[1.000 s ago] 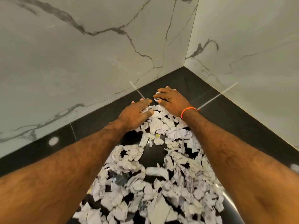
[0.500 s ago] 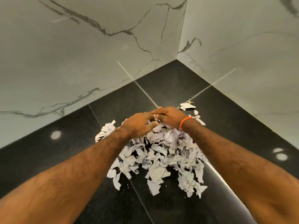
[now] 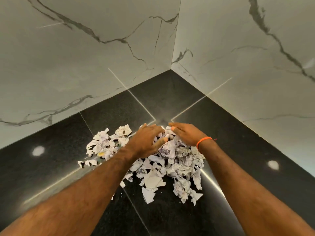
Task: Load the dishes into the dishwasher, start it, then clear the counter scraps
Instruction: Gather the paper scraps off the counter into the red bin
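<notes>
Heaped at frame centre on the glossy black stone counter (image 3: 238,133): torn, crumpled white paper scraps (image 3: 170,160). Left hand (image 3: 146,142) and right hand (image 3: 185,133) resting on its far edge, fingers loosely spread, gripping nothing. Probably featherlight, soft and scatter-prone; best cupped from both flanks.

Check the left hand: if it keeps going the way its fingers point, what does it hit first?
The left hand points up-right toward the corner. Past its fingertips lies bare black counter, then the marble wall at the corner. Way looks free until the wall, though depth is hard to judge.
</notes>
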The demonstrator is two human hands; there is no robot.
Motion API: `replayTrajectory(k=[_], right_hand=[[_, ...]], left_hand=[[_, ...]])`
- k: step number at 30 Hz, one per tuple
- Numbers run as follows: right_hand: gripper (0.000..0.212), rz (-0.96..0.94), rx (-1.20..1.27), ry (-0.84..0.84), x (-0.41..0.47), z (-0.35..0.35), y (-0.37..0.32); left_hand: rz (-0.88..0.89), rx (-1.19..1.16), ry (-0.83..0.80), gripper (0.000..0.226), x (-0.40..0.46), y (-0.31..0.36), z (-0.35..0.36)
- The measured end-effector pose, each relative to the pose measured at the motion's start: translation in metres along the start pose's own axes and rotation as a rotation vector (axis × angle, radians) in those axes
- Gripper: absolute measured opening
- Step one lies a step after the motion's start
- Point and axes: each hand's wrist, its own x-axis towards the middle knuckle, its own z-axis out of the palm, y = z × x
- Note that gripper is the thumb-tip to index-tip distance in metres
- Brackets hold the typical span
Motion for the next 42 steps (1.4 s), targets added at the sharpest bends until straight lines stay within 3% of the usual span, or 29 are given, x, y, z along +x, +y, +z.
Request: replayTrajectory(k=[3,5,8,11,14,18,22,27,33,37,39,42], right_hand=[[0.048,0.081,-0.064,0.189,-0.010,0.006,0.000],[0.046,0.101,-0.111,0.130,-0.017,0.010,-0.006],[0.044,0.090,-0.063,0.179,-0.032,0.014,-0.013],[0.048,0.141,-0.042,0.275,-0.043,0.014,-0.016],[0.055,0.114,-0.198,0.224,-0.038,0.025,-0.029],[0.058,-0.019,-0.270,0.326,-0.019,0.042,-0.075],[0.053,-0.259,-0.449,0.230,0.006,0.075,-0.136],[0.055,-0.262,-0.471,0.089,0.048,0.113,-0.189],[0.048,-0.331,-0.509,-0.147,0.060,0.130,-0.201],[0.041,-0.307,-0.465,-0.100,0.034,0.119,-0.186],[0.040,-0.302,-0.509,-0.106,0.023,0.109,-0.178],[0.040,-0.295,-0.537,0.021,0.021,0.088,-0.173]], left_hand=[[-0.030,0.055,-0.078,0.068,-0.004,-0.004,-0.001],[-0.001,0.053,-0.137,0.068,-0.010,-0.001,-0.004],[-0.002,-0.032,-0.026,0.060,-0.020,-0.006,-0.013],[-0.145,-0.059,0.154,0.054,-0.043,-0.029,-0.034],[-0.222,0.031,0.117,0.061,-0.068,-0.050,-0.050],[-0.235,0.041,0.140,0.064,-0.092,-0.065,-0.046],[-0.446,0.070,0.310,0.065,-0.125,-0.090,-0.043],[-0.724,-0.015,0.299,0.084,-0.165,-0.122,-0.029],[-0.561,-0.070,0.160,0.078,-0.165,-0.112,-0.012],[-0.433,-0.089,0.166,0.079,-0.165,-0.098,-0.004],[-0.490,-0.029,0.224,0.086,-0.163,-0.097,-0.003],[-0.576,-0.053,0.274,0.094,-0.147,-0.100,-0.009]])
